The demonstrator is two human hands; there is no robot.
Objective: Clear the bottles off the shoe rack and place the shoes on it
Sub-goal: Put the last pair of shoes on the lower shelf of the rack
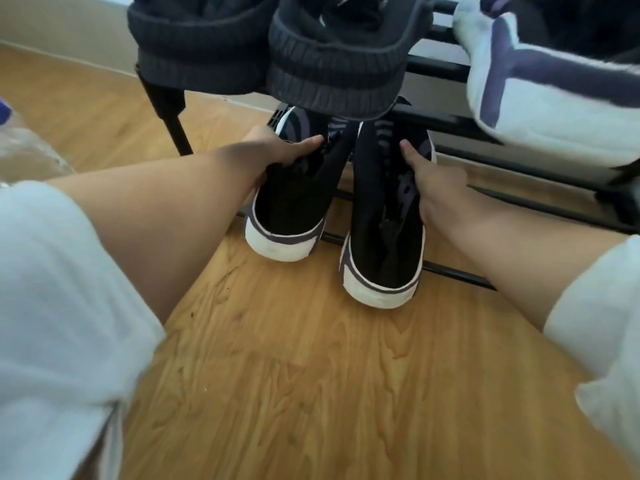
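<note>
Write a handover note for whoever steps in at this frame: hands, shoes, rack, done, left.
Left hand: grip shut on the left black shoe.
Right hand: grip shut on the right black shoe.
Both shoes: toes in over the lower bars of the rack, white heels still out over the floor.
Done: dark pair and a white shoe sit on the upper tier; no bottle on the visible rack. One clear bottle at far left.
Left: push the pair fully in, let go.

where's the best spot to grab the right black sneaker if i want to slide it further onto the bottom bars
Probably at the collar, coming from the heel side. The right black sneaker has its toe already pointing in over the shoe rack bars and its heel facing you, so the open collar gives an edge to hook, as the right hand does now.
</note>
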